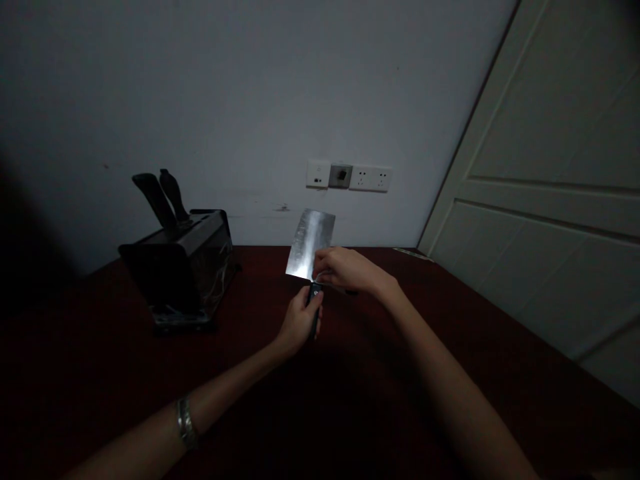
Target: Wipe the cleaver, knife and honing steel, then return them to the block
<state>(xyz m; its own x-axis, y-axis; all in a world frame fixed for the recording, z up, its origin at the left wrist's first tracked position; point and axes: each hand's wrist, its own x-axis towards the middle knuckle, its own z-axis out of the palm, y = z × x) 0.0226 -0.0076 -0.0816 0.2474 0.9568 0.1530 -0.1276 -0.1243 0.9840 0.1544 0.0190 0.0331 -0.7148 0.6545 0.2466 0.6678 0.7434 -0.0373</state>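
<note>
The left hand was wrapped round the handle of a knife mid-frame. From that hand the knife pointed upward, its long axis leaning slightly right. The right hand, nearer the blade, curled at its lower right; whether it gripped anything, I couldn't tell.

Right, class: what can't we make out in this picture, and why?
Head view:
Much of the cleaver handle: covered by the left hand.
Anything inside the right hand: hidden by its fingers.
Whatever lies below the black handles: inside the holder.
Rest of the pale panelled door: cut by right edge.
</note>
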